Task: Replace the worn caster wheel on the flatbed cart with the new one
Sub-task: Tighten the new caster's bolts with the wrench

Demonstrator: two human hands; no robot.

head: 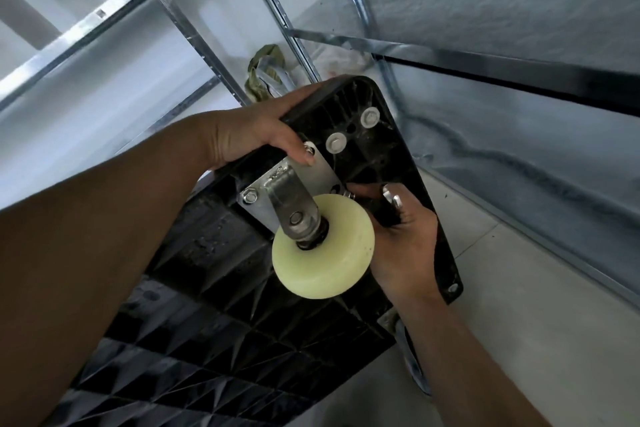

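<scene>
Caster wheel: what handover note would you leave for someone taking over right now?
Left hand grips the cart edge, thumb on the plate.
Right hand pinches a metal part at the plate's right corner.
Wheel, on its plate, sits against the cart's underside; one bolt is in, and a hole near the right hand looks empty.
To do: likely finish the bolts.
Old or new wheel: cannot tell.

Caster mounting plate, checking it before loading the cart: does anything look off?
Yes: the mounting plate shows a hex bolt at one corner, but the hole near the right hand looks empty, so the caster seems only partly fastened.
</scene>
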